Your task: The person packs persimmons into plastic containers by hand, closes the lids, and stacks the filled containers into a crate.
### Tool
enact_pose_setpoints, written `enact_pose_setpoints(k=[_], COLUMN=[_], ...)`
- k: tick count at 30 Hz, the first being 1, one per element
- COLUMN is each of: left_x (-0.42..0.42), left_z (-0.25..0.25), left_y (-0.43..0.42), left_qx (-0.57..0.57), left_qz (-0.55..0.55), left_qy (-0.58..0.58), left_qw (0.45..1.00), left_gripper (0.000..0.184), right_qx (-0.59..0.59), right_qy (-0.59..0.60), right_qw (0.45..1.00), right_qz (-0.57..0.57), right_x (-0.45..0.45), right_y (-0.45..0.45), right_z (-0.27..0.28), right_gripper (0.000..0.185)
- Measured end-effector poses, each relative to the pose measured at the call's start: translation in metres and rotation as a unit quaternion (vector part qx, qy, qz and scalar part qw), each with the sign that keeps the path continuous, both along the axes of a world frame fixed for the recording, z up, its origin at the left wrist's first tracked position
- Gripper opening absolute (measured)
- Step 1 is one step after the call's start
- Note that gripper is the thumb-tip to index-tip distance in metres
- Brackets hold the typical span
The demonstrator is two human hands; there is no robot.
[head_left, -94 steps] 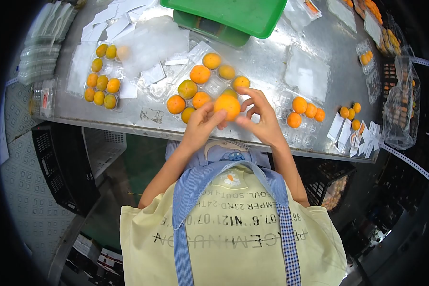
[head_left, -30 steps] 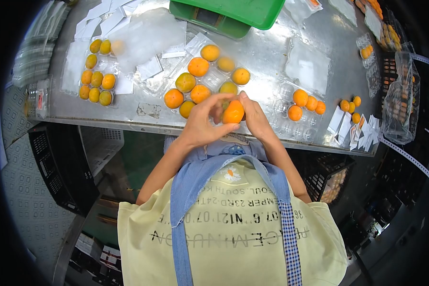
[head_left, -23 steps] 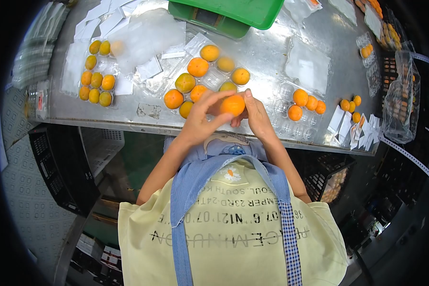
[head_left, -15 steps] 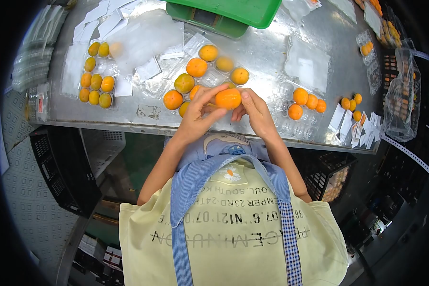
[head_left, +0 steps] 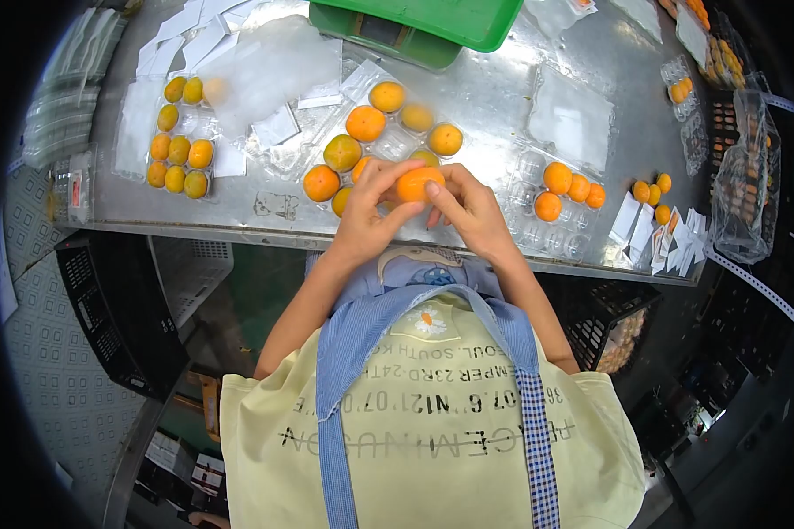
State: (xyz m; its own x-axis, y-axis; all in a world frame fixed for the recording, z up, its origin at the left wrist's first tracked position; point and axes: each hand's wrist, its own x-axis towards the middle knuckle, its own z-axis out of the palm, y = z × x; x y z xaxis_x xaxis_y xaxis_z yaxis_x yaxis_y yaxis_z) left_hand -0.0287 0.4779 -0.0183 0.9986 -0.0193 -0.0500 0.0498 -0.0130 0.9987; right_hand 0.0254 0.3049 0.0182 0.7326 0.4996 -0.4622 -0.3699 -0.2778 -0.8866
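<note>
An orange [head_left: 419, 185] is held between both hands above the table's front edge. My left hand [head_left: 370, 207] grips its left side with bent fingers and thumb. From the right, my right hand [head_left: 469, 210] holds it too, with the thumb pressed on the fruit's face. Just beyond my hands, several oranges sit in a clear plastic tray [head_left: 406, 138], some greenish-yellow and some deep orange. My fingers partly hide the nearest fruits.
A green scale [head_left: 415, 19] stands at the back of the metal table [head_left: 494, 97]. To the left, several fruits fill part of another clear tray [head_left: 188, 126]. At right is a clear tray [head_left: 538, 234] with several oranges, beside loose fruits and white cards [head_left: 624, 218].
My right thumb has moved left across the front of the orange, and the fruit has turned slightly. At the lower left edge, part of another person's arm has come into view.
</note>
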Motion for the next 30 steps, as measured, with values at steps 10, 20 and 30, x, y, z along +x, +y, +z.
enact_pose_setpoints(k=[10,20,30], left_x=[0.002,0.001,0.002], left_z=[0.002,0.005,0.002], left_y=[0.000,-0.004,-0.012], left_qx=[-0.211,0.147,0.160], left_qz=[0.013,0.082,0.042], left_qy=[0.065,-0.113,-0.082], left_qw=[0.975,0.979,0.983], left_gripper=[0.053,0.043,0.058], right_qx=[0.068,0.074,0.098], right_qy=[0.001,-0.051,0.032], right_qw=[0.997,0.996,0.992], right_qz=[-0.021,-0.019,-0.067], right_x=[-0.001,-0.009,-0.013], right_y=[-0.008,0.004,-0.011], right_z=[-0.012,-0.018,-0.048], right_gripper=[0.051,0.067,0.046])
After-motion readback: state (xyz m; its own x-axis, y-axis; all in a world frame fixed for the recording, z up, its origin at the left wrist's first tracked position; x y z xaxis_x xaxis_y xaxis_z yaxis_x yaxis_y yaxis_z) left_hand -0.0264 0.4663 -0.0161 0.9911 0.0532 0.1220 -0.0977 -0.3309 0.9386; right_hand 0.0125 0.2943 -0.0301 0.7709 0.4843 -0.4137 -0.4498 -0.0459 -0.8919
